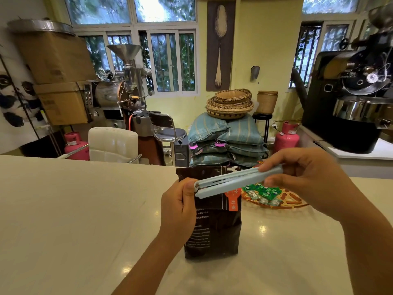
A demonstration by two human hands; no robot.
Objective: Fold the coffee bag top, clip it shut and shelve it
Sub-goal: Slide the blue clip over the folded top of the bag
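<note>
A dark brown coffee bag (pixel 214 231) with an orange label stands upright on the pale counter (pixel 74 209). Its top is folded down toward me. A long pale blue clip (pixel 236 179) lies across the folded top, its two bars slightly apart at the left end. My left hand (pixel 180 207) grips the bag's left edge, thumb against the clip's left end. My right hand (pixel 308 177) pinches the clip's right end between thumb and fingers.
A flat patterned tray (pixel 293 204) with several green sweet packets lies right of the bag. Beyond the counter stand a white chair (pixel 112 143), coffee roasters (pixel 350 92), stacked sacks (pixel 225 139), baskets and pink gas cylinders.
</note>
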